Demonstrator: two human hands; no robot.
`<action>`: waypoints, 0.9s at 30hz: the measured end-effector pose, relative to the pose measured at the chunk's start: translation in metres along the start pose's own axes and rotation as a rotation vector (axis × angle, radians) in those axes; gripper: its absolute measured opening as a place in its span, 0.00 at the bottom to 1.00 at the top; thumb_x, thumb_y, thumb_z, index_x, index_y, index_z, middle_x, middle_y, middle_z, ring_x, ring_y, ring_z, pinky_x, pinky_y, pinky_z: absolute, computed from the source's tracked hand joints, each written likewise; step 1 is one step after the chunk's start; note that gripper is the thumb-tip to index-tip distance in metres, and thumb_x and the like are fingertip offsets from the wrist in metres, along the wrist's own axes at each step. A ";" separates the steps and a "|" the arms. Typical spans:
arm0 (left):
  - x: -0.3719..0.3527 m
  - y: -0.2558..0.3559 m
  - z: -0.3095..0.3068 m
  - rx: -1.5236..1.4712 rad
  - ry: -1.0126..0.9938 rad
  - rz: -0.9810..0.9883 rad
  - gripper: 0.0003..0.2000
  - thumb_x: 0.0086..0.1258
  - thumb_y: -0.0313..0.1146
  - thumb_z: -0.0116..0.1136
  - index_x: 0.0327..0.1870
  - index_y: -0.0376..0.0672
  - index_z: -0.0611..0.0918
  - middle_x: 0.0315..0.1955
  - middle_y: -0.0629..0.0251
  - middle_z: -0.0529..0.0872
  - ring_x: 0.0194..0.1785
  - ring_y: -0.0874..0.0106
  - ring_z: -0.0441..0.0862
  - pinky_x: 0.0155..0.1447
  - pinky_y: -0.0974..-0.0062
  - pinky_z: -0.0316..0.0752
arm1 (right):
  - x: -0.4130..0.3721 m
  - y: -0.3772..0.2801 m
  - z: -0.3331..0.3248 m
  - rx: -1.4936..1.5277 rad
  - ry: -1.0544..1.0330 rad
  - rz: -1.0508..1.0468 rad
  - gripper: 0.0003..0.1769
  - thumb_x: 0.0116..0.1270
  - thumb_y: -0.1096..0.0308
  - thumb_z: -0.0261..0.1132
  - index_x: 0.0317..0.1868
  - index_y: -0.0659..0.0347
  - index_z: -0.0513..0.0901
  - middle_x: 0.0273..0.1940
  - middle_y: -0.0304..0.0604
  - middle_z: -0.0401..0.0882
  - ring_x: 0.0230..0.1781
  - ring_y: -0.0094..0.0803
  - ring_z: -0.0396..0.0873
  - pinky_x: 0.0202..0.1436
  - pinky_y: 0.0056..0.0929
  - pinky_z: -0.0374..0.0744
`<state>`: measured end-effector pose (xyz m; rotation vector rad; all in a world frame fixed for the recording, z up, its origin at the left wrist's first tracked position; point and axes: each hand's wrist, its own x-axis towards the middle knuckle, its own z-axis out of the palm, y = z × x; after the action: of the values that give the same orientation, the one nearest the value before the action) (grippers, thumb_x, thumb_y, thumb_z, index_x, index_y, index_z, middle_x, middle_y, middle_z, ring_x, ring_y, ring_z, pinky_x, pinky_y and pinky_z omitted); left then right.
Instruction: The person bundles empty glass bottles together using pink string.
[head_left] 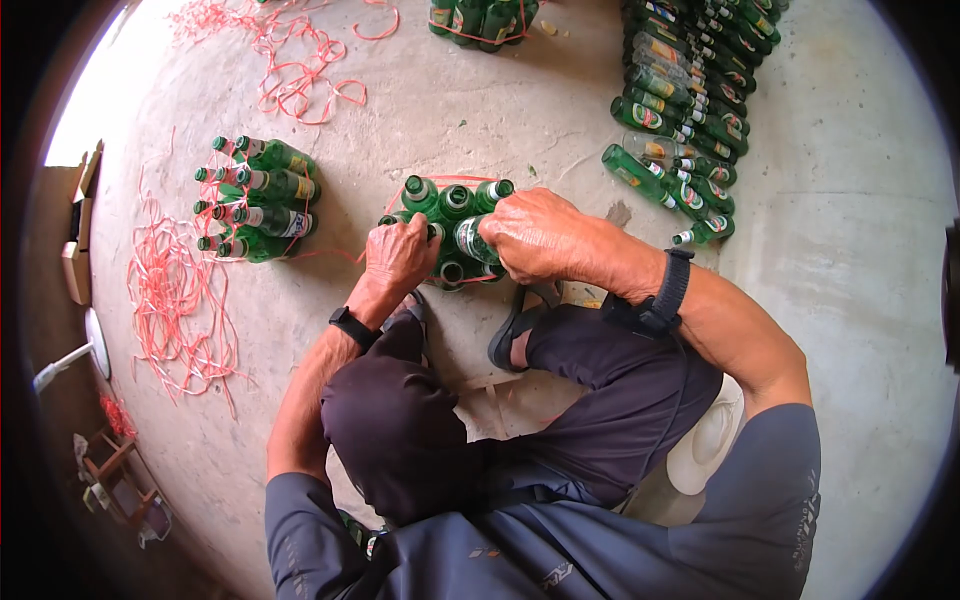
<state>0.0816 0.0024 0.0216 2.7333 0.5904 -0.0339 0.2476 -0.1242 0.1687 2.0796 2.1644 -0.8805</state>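
Between my feet and the open floor stands a cluster of green glass bottles, upright and close together, with pink plastic strap around them. My left hand is closed at the cluster's left side, fingers curled over a bottle's neck. On the right side my right hand is closed round a green bottle with a white label, which tilts within the cluster. The fingertips of both hands are partly hidden by the bottles and knuckles.
A tied bundle of bottles stands at left, and another bundle at the top. Loose pink straps lie on the left floor. Stacked bottles lie at upper right. A white stool is beneath me.
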 end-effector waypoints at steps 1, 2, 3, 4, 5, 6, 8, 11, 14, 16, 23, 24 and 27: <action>0.000 0.001 0.000 -0.004 0.012 -0.018 0.17 0.62 0.45 0.60 0.34 0.38 0.76 0.17 0.49 0.81 0.24 0.52 0.82 0.32 0.55 0.76 | 0.000 -0.001 0.001 -0.001 0.016 -0.003 0.06 0.47 0.72 0.61 0.23 0.66 0.80 0.23 0.58 0.79 0.28 0.54 0.81 0.32 0.47 0.79; 0.000 0.002 -0.001 -0.007 0.024 -0.037 0.17 0.61 0.45 0.61 0.35 0.38 0.76 0.17 0.49 0.81 0.24 0.52 0.82 0.32 0.55 0.75 | 0.002 -0.002 0.001 -0.002 0.033 -0.008 0.06 0.47 0.72 0.61 0.22 0.67 0.80 0.23 0.58 0.79 0.28 0.54 0.81 0.32 0.47 0.79; 0.001 0.001 0.001 -0.007 0.023 -0.042 0.17 0.61 0.45 0.61 0.35 0.38 0.76 0.17 0.49 0.81 0.24 0.52 0.82 0.32 0.55 0.75 | 0.003 -0.003 0.000 -0.001 0.031 -0.012 0.06 0.47 0.72 0.61 0.22 0.67 0.80 0.23 0.58 0.79 0.28 0.54 0.81 0.32 0.47 0.79; 0.003 0.000 0.002 -0.003 0.035 -0.062 0.17 0.61 0.45 0.61 0.35 0.38 0.76 0.17 0.49 0.81 0.24 0.52 0.82 0.32 0.55 0.75 | 0.003 -0.005 -0.002 0.005 0.041 -0.026 0.06 0.47 0.72 0.61 0.22 0.67 0.80 0.22 0.59 0.79 0.28 0.54 0.81 0.32 0.46 0.79; 0.005 0.000 0.003 0.001 0.048 -0.081 0.17 0.61 0.45 0.61 0.35 0.38 0.76 0.17 0.49 0.81 0.25 0.52 0.82 0.32 0.55 0.75 | 0.004 -0.005 -0.003 0.011 0.051 -0.038 0.06 0.47 0.71 0.61 0.22 0.67 0.80 0.22 0.59 0.79 0.28 0.54 0.81 0.32 0.46 0.79; 0.006 0.000 0.002 -0.001 0.047 -0.082 0.17 0.61 0.45 0.61 0.35 0.38 0.76 0.17 0.49 0.81 0.25 0.52 0.82 0.32 0.55 0.75 | 0.005 -0.005 -0.003 0.011 0.049 -0.039 0.06 0.47 0.71 0.61 0.22 0.67 0.80 0.22 0.59 0.79 0.28 0.54 0.81 0.32 0.46 0.79; 0.005 0.001 0.000 -0.010 0.026 -0.089 0.17 0.61 0.44 0.62 0.35 0.37 0.75 0.18 0.48 0.81 0.26 0.52 0.82 0.33 0.55 0.75 | 0.007 -0.005 -0.002 0.012 0.086 -0.043 0.06 0.47 0.72 0.61 0.23 0.68 0.80 0.22 0.59 0.79 0.28 0.54 0.81 0.32 0.46 0.79; 0.006 0.000 -0.002 -0.026 -0.033 -0.057 0.15 0.61 0.39 0.61 0.35 0.35 0.74 0.19 0.47 0.81 0.27 0.51 0.82 0.33 0.56 0.76 | 0.007 -0.004 -0.003 0.037 0.066 -0.032 0.06 0.47 0.72 0.61 0.23 0.68 0.80 0.23 0.59 0.79 0.28 0.55 0.81 0.33 0.46 0.79; 0.010 -0.005 -0.005 0.033 -0.119 0.045 0.13 0.60 0.35 0.61 0.36 0.34 0.73 0.19 0.47 0.81 0.27 0.50 0.82 0.33 0.56 0.76 | 0.008 -0.006 -0.004 0.063 0.049 -0.020 0.06 0.47 0.72 0.62 0.23 0.68 0.80 0.23 0.59 0.79 0.28 0.55 0.80 0.33 0.46 0.79; 0.013 -0.009 -0.005 0.048 -0.138 0.083 0.12 0.61 0.33 0.60 0.36 0.34 0.73 0.19 0.47 0.81 0.27 0.50 0.82 0.33 0.55 0.76 | 0.009 -0.001 0.000 0.073 0.064 -0.037 0.07 0.47 0.71 0.62 0.23 0.68 0.80 0.23 0.59 0.79 0.28 0.56 0.80 0.33 0.46 0.79; 0.016 -0.013 0.001 0.041 -0.120 0.091 0.09 0.62 0.30 0.56 0.38 0.36 0.72 0.27 0.47 0.83 0.30 0.49 0.83 0.34 0.54 0.76 | 0.004 -0.001 0.000 0.104 -0.003 -0.024 0.08 0.49 0.70 0.62 0.24 0.69 0.80 0.24 0.59 0.79 0.30 0.56 0.80 0.34 0.47 0.79; 0.017 -0.014 0.001 0.042 -0.117 0.089 0.09 0.62 0.30 0.56 0.38 0.36 0.72 0.27 0.47 0.83 0.30 0.49 0.83 0.34 0.54 0.76 | 0.004 -0.002 0.001 0.101 -0.003 -0.027 0.08 0.49 0.70 0.62 0.24 0.69 0.80 0.24 0.59 0.79 0.30 0.56 0.80 0.34 0.47 0.79; 0.017 -0.013 -0.001 0.022 -0.031 0.136 0.09 0.61 0.30 0.56 0.39 0.37 0.72 0.33 0.47 0.82 0.32 0.50 0.83 0.35 0.54 0.76 | 0.001 -0.004 0.006 0.067 -0.066 -0.008 0.08 0.49 0.70 0.63 0.24 0.69 0.80 0.24 0.59 0.79 0.30 0.56 0.81 0.34 0.47 0.79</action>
<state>0.0920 0.0211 0.0164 2.7825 0.3966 -0.0500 0.2418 -0.1261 0.1645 2.0410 2.1405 -1.0214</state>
